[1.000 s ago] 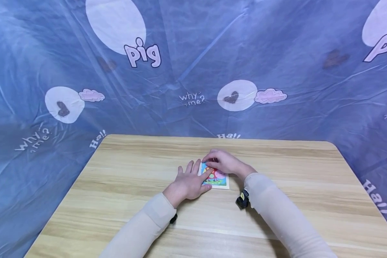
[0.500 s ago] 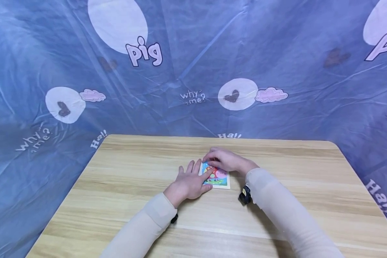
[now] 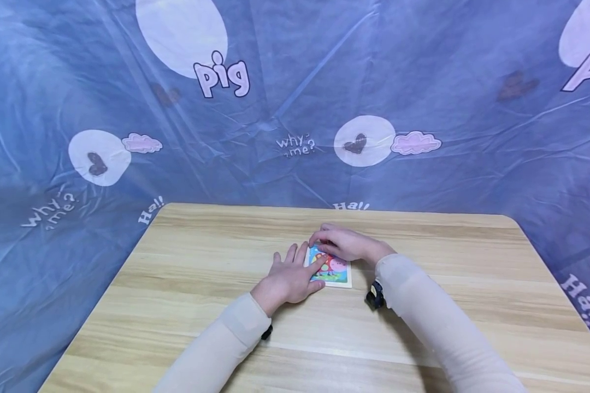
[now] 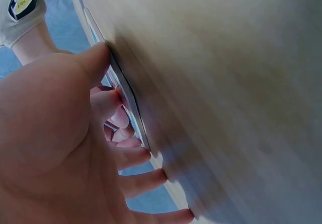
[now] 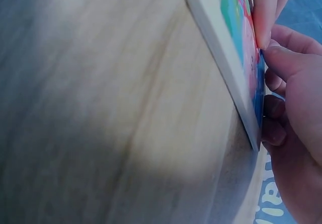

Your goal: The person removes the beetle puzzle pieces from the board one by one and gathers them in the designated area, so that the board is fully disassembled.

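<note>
Two hands meet over a small picture puzzle board lying flat near the middle of a light wooden bench. The left hand lies palm down with its fingers straight and spread, its thumb and forefinger resting on the board's left edge and picture while the other fingers lie on the bench beside it; it grips nothing. The left wrist view shows the same hand from below the palm, its fingertips laid against the board's thin pale rim. The right hand arches over the board's far end, its fingers curled down onto the far left corner of the picture. In the right wrist view its fingertips press on the coloured face at that end of the board; whether they pinch a loose piece there cannot be told. The board shows a bright cartoon scene in blue, green and pink inside a whitish frame. Both forearms wear beige sleeves, each with a small black device at the wrist. Behind the bench hangs a crumpled blue plastic sheet printed with "pig", "why me?", hearts and pink clouds.
</note>
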Demonstrator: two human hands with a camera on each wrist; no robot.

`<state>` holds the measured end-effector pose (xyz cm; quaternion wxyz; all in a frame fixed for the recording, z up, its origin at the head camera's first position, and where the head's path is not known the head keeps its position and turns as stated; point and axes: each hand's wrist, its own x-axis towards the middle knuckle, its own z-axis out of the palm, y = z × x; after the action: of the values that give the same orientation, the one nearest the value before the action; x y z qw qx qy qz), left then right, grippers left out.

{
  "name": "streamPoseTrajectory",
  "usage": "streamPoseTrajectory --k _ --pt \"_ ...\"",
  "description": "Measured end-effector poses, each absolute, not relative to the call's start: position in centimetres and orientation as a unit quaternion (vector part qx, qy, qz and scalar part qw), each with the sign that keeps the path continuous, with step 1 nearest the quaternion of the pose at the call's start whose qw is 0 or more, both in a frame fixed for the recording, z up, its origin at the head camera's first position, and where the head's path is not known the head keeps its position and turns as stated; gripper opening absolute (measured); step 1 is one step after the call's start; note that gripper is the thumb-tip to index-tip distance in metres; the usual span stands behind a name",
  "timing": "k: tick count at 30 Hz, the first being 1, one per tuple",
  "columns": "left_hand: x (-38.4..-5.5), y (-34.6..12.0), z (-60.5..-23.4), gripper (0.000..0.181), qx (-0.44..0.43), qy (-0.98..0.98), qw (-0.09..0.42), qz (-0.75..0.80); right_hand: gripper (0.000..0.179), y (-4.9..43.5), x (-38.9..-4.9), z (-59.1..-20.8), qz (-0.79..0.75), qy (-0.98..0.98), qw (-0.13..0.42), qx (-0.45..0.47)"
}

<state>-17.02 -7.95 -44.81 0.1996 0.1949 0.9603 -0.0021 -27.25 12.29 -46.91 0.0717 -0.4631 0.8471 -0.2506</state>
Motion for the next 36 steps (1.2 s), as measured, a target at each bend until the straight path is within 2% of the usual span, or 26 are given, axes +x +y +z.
streamPoseTrajectory --k 16,36 --pt "-17.7 -7.4 -44.5 0.066 0.187 0.962 0.200 -0.007 0.020 12.6 -28.2 -46.7 -0.310 0.844 0.119 -0.422" --pt "-18.6 -6.8 -44.1 0.066 0.177 0.962 0.208 -0.005 0.016 12.6 -29.4 -46.7 -0.359 0.841 0.134 -0.382"
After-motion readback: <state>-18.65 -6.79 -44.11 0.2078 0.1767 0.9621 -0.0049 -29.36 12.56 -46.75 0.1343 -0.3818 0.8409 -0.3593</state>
